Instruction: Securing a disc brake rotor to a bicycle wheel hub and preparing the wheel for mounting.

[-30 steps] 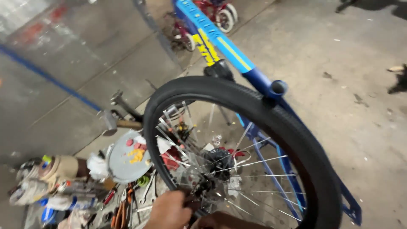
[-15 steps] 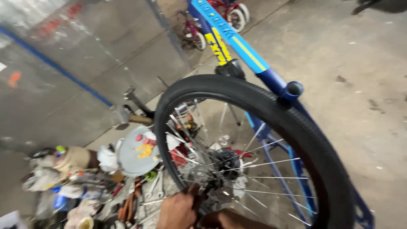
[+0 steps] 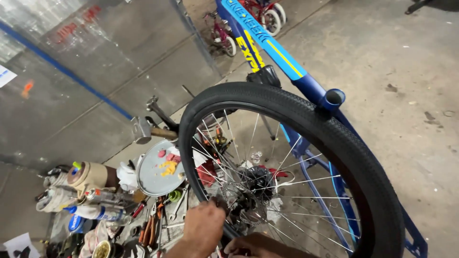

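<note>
We have the blue bicycle frame (image 3: pixel 306 86) turned upside down on the concrete floor (image 3: pixel 411 62), its wheel (image 3: pixel 306 119) already seated between the frame arms with the black tyre on the rim; so the mounting looks done, and what seems left — judging only by where our hands are — is the work at the hub (image 3: pixel 253 191), where the disc and sprockets sit in the middle of the spokes

Our left hand (image 3: pixel 203 227) reaches in through the spokes from the near side, fingers (image 3: pixel 217 208) bunched together and pinching something small and dark right against the hub; whether that is a nut, a tool tip or part of the axle we cannot tell; our right hand (image 3: pixel 256 246) lies low at the bottom edge, just beside the left, fingers curled, but too much of it is cut off to say whether it holds anything

Beyond the wheel lies a clutter on the floor — a round metal lid (image 3: pixel 158 174) with bits of red and yellow on it, a hammer (image 3: pixel 143 130), pliers and spanners (image 3: pixel 158 222), rags and bottles; small children's bicycles (image 3: pixel 224 38) stand well apart at the top
</note>
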